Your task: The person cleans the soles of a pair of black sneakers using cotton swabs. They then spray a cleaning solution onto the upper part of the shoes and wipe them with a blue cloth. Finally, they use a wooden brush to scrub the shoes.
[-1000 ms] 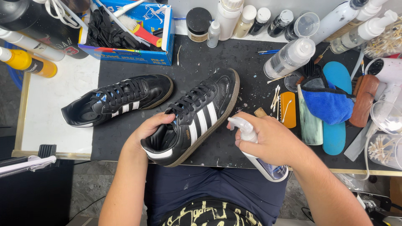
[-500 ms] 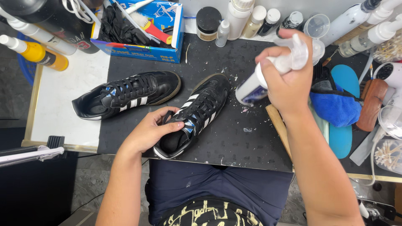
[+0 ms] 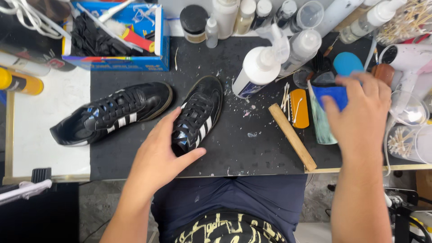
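A black sneaker with white stripes (image 3: pixel 198 114) stands on the black mat (image 3: pixel 252 148), toe pointing away from me. My left hand (image 3: pixel 159 155) grips its heel end from the left side. A second matching sneaker (image 3: pixel 110 114) lies to the left, partly on the white board. My right hand (image 3: pixel 360 114) is over the right side of the mat, fingers closing on a blue cloth (image 3: pixel 330 95). A white spray bottle (image 3: pixel 261 63) stands on the mat behind the shoes, free of either hand.
Several bottles and jars (image 3: pixel 245 15) line the back edge. A blue box of black gloves (image 3: pixel 117 38) sits back left. A wooden stick (image 3: pixel 292 135), an orange brush (image 3: pixel 299 108), cotton swabs (image 3: pixel 402 141) and a white hair dryer (image 3: pixel 409 58) crowd the right.
My right hand has set the spray bottle down on the mat and moved right onto the blue cloth. The left hand keeps hold of the sneaker, which now stands more upright.
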